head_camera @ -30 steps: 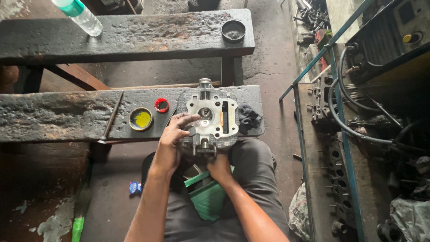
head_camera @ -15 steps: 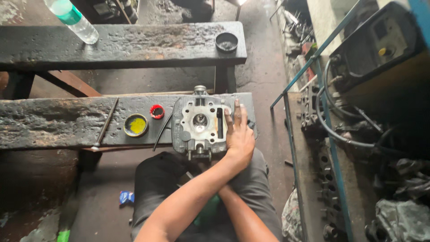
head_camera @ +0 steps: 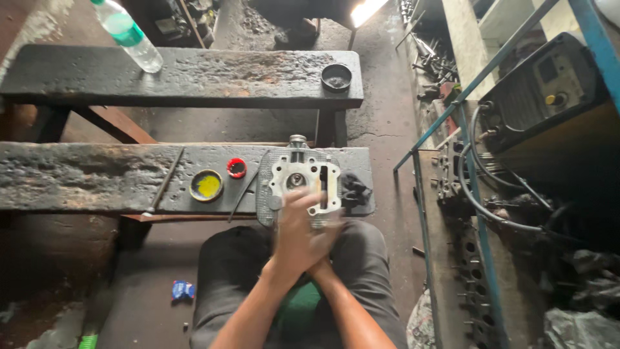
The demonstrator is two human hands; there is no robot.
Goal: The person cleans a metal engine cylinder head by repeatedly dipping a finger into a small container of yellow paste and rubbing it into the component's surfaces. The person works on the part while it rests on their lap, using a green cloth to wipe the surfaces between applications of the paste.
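A grey metal cylinder head point(head_camera: 303, 173) lies flat on the near dark wooden bench point(head_camera: 84, 178), its round bore facing up. My left hand point(head_camera: 299, 227) is blurred with motion just in front of the head's near edge and covers part of it. My right hand point(head_camera: 318, 264) lies under and behind the left one, mostly hidden, at my lap. The blur hides whether either hand holds anything. A dark rag point(head_camera: 356, 190) sits on the bench right of the head.
Left of the head are a red cap point(head_camera: 236, 168), a tin with yellow paste point(head_camera: 206, 185), a thin wire point(head_camera: 245, 186) and a metal rod point(head_camera: 165, 181). The far bench point(head_camera: 194, 77) carries a plastic bottle point(head_camera: 129, 35) and a black lid point(head_camera: 336, 76). A blue-framed rack point(head_camera: 491, 213) with hoses stands right.
My left hand has come back from the rag side of the head to its near edge and is now blurred over my right hand. The view has tilted slightly.
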